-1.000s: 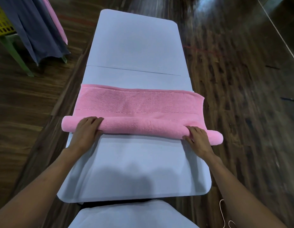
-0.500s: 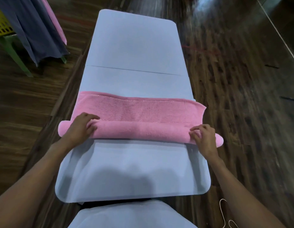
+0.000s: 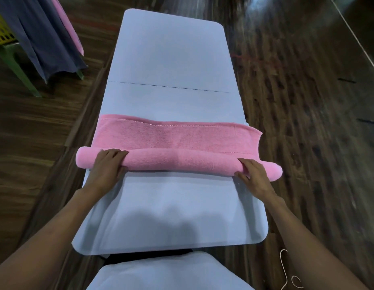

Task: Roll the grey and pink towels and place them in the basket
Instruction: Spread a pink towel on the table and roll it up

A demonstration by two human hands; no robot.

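Note:
A pink towel (image 3: 177, 139) lies across the pale table (image 3: 171, 55), its near part wound into a long roll (image 3: 181, 161) and a flat strip still spread beyond it. My left hand (image 3: 108, 166) curls over the roll near its left end, thumb on the near side. My right hand (image 3: 254, 174) grips the roll near its right end, which sticks out past the table edge. A grey towel (image 3: 39, 38) and another pink towel (image 3: 70, 28) hang at the top left, beside a yellow basket (image 3: 1, 32).
The basket sits on a green stool (image 3: 12, 63) left of the table. Dark wooden floor (image 3: 307, 122) surrounds the table. A thin cord (image 3: 286, 275) lies on the floor at the lower right. My light-clothed lap (image 3: 167, 273) is at the table's near edge.
The roll has turned farther away from me and grown thicker, so the flat strip is narrower. Both hands lifted, shifted and settled again over the roll.

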